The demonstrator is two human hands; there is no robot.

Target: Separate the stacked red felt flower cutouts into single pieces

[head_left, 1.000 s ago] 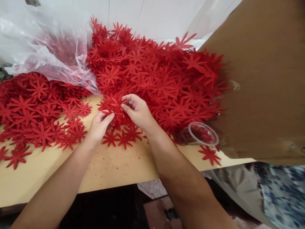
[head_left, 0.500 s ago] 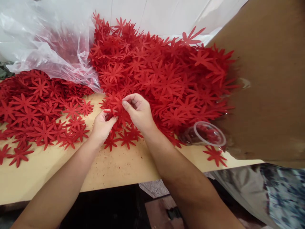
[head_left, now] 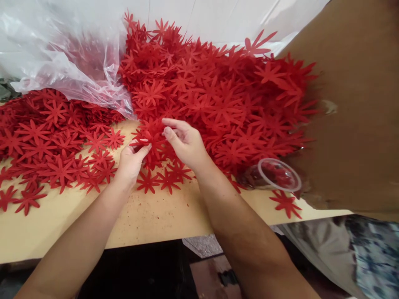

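Note:
My left hand (head_left: 132, 160) pinches a red flower-shaped cutout (head_left: 144, 142) between thumb and fingers; part of it lies behind the thumb. Just to its right is my right hand (head_left: 187, 143), its thumb and index finger parted, with no piece visibly held between them. Both hands are in front of a tall heap of the same red flower cutouts (head_left: 218, 104). Below the hands, several loose flower cutouts (head_left: 168, 179) lie on the pale tabletop (head_left: 156, 220).
A second pile of red cutouts (head_left: 40, 141) spreads at the left, under a clear plastic bag (head_left: 77, 79). A clear plastic cup (head_left: 280, 174) lies on its side at the right, near a single cutout (head_left: 285, 203). A brown cardboard panel (head_left: 352, 116) borders the right side.
My right thumb and index finger have come apart and moved slightly away from the left hand. The left hand keeps its pinch on a red cutout. The view has shifted a little.

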